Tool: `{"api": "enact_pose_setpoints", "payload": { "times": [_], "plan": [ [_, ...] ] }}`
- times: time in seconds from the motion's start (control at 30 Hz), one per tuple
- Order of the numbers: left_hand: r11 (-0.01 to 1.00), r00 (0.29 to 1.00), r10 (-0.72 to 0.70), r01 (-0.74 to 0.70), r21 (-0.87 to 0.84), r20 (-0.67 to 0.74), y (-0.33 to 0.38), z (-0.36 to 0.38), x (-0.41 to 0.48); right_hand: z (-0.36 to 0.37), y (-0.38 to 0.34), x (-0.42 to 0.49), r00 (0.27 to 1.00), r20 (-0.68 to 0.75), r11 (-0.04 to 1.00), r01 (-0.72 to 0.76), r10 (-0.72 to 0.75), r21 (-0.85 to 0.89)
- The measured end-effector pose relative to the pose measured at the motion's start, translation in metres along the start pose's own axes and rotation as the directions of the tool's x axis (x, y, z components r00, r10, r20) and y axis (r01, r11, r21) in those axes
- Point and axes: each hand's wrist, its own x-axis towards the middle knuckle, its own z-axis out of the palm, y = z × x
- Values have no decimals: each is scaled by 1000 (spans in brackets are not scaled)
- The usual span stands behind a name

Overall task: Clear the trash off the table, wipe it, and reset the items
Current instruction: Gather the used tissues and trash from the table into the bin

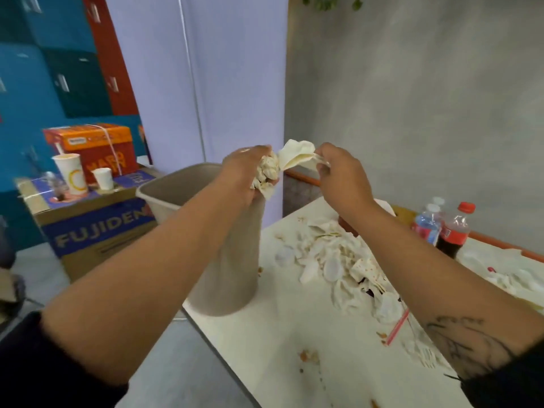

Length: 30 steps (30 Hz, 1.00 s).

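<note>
My left hand (245, 169) grips a wad of crumpled napkins (267, 172) above the tall grey waste bin (232, 260) that stands at the table's left edge. My right hand (338, 172) pinches a cream paper piece (295, 154) right beside the wad. Both hands are raised over the bin's far rim. A heap of soiled napkins, paper scraps and plastic spoons (344, 260) lies on the white table (294, 348), with a red straw (397, 326) and food crumbs (307, 355) nearer me.
A water bottle (426, 223) and a cola bottle (454, 229) stand at the table's far side, with more wrappers (512, 275) to the right. Left of the bin, cardboard boxes (97, 228) carry two paper cups (70, 172). A grey wall runs behind the table.
</note>
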Motion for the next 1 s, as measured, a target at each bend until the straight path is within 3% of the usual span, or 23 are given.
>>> {"api": "enact_pose_setpoints", "payload": {
  "times": [0.2,0.3,0.4,0.67,0.87,1.0],
  "plan": [
    [983,990,27,-1,186,-138,11,-72,28,59,-51,27,989,137,997,64,-56,-53],
    [918,988,44,19,396,-150,12,-93,42,79,-66,32,971,234,992,70,-44,-104],
    [755,994,68,3,656,-84,8,-109,55,93,-78,36,947,321,984,49,10,-173],
    [509,979,-135,-66,859,155,-3,-118,77,100,-82,44,924,375,987,-16,76,-160],
    [480,975,-171,-44,876,143,-5,-115,79,100,-81,42,942,328,996,-56,75,-69],
    [593,993,64,-114,797,95,6,-102,69,90,-70,39,968,232,993,-111,99,39]
  ]
}}
